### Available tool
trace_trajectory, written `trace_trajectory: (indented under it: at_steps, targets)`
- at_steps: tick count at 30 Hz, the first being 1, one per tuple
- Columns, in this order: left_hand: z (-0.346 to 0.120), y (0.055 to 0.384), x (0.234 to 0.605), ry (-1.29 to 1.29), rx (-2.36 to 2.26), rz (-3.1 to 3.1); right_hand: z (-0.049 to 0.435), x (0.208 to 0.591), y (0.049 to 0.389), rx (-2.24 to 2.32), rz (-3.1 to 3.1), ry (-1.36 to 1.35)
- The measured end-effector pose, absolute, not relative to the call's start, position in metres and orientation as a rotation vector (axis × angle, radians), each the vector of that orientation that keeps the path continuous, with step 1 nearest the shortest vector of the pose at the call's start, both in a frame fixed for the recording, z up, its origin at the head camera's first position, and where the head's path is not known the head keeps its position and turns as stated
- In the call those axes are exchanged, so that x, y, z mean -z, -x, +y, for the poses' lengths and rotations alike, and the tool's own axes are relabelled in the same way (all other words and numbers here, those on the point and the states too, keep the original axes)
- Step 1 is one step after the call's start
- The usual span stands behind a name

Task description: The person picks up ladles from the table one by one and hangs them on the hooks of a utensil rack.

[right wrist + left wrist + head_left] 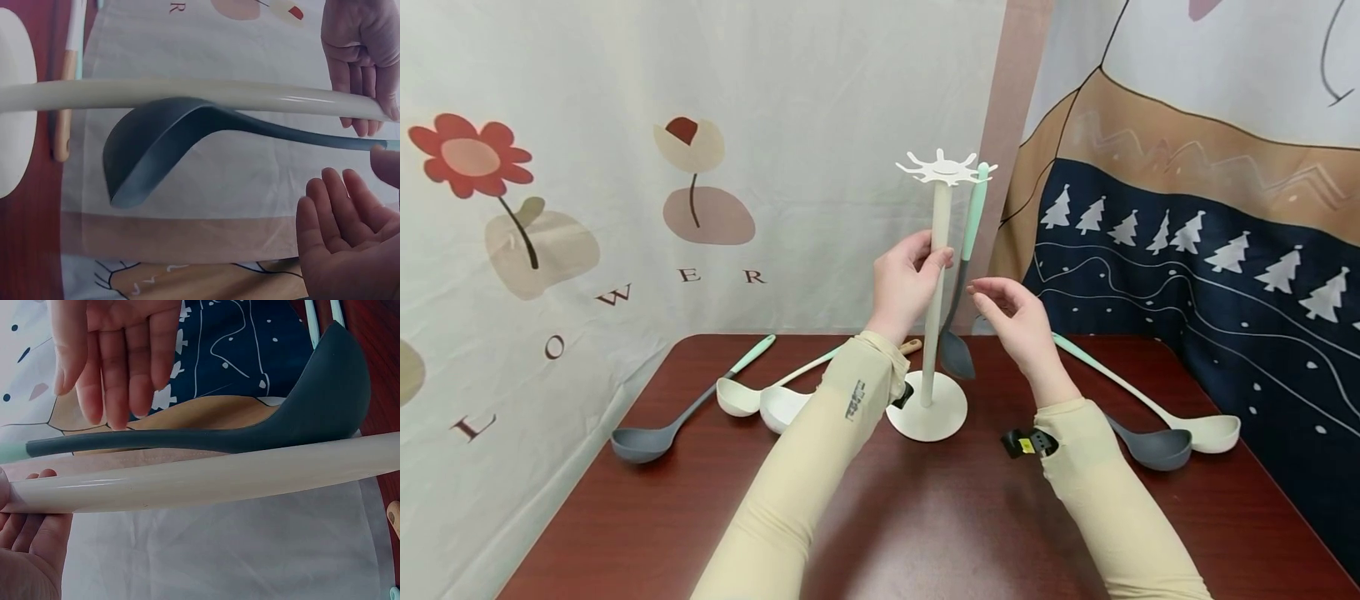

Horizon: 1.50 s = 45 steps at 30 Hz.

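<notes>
A cream utensil stand (pixel 942 225) with a white hooked top rises from its round base on the table. My left hand (pixel 904 279) grips its pole, thumb and fingers around it. From the right side of the hooked top hangs a ladle (pixel 957 354) with a mint handle and dark grey bowl, close beside the pole. Just right of that ladle is my right hand (pixel 1018 321), fingers loosely extended and holding nothing. In the right wrist view the right thumb lies close to the ladle's handle; I cannot tell whether it touches.
To the left lie a grey ladle (pixel 643 444), a cream ladle (pixel 737 398) and a white utensil (pixel 781 407) partly behind my left sleeve. A wooden handle end (pixel 912 347) shows behind the stand. At right lie a cream ladle (pixel 1213 433) and a grey ladle (pixel 1161 450).
</notes>
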<state>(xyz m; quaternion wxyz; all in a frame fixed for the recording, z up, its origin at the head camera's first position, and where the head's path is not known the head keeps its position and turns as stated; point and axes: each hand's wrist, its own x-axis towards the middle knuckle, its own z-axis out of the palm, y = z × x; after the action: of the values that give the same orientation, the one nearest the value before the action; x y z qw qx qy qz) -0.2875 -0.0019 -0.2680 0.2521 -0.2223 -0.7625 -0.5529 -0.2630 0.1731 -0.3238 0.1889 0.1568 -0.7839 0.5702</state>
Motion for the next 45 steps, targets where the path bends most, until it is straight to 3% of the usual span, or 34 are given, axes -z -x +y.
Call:
trace_trajectory:
  at_steps: [24,45]
  targets:
    - [-0.001,0.29,0.267,0.6,1.5,-2.071,0.219,0.352,0.259,-1.292,-2.584,-0.554]
    - [-0.001,0.29,0.268,0.601,1.516,-2.068,0.25,0.388,0.257,-1.097,-2.814,-0.459]
